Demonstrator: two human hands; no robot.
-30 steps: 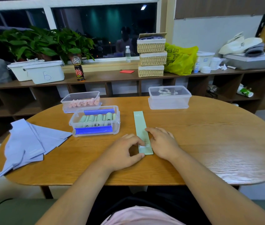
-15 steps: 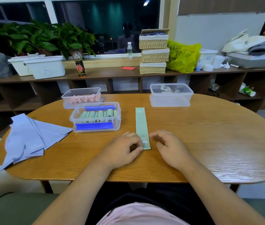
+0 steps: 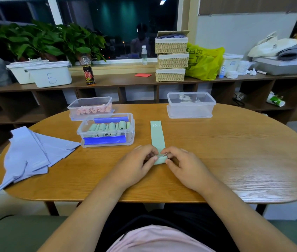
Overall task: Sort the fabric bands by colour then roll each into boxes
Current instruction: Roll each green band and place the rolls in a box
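A pale green fabric band (image 3: 157, 136) lies flat on the wooden table (image 3: 235, 160), running away from me, with "30" printed at its far end. Its near end is curled into a small roll. My left hand (image 3: 136, 164) and my right hand (image 3: 182, 164) pinch that rolled end from either side. Left of the band stands a clear box (image 3: 107, 130) with blue clips, holding several rolled green bands. Behind it a second clear box (image 3: 90, 108) holds pink rolls. A heap of flat lilac bands (image 3: 33, 153) lies at the table's left end.
A lidded clear box (image 3: 191, 105) stands at the table's far right-centre. Behind the table runs a low shelf (image 3: 125, 79) with white bins, stacked wicker baskets (image 3: 171, 57), bottles, a yellow bag and potted plants. A green seat edge shows near me.
The band's near end, flat a second ago, is now curled into a small roll. Both hands have closed in on that end, fingertips pinching it.
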